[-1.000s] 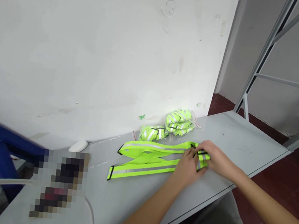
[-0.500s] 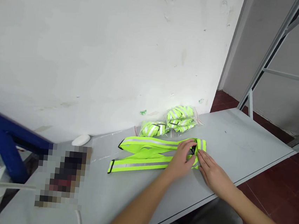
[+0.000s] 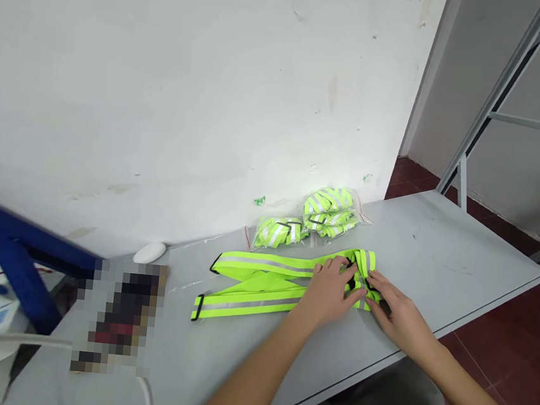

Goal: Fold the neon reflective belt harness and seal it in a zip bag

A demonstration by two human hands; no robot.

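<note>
A fluorescent yellow-green reflective vest (image 3: pixel 259 310) made of straps with grey stripes lies lengthwise on the grey table, black buckles at its left ends. At its right end, the straps are bunched and folded around black fittings. My left hand (image 3: pixel 329 292) rests over this bunched part, with thumb and fingers closed on the strap. From the right, my right hand (image 3: pixel 401 317) pinches the folded edge, its fingertips partly hidden behind the strap. The two hands are close together but apart.
Clear zip bags (image 3: pixel 279 233) with similar folded yellow-green straps sit against the white wall, others stacked (image 3: pixel 329 211) beside them. A white oval object (image 3: pixel 149 252) and a pixelated item (image 3: pixel 123 316) lie at left, near a blue metal frame (image 3: pixel 19 274) and a white cable (image 3: pixel 143 397).
My left hand has shifted slightly right, its thumb now over the folded end. My right hand has moved a little right, its fingers more bent at the edge. The view has turned slightly.
</note>
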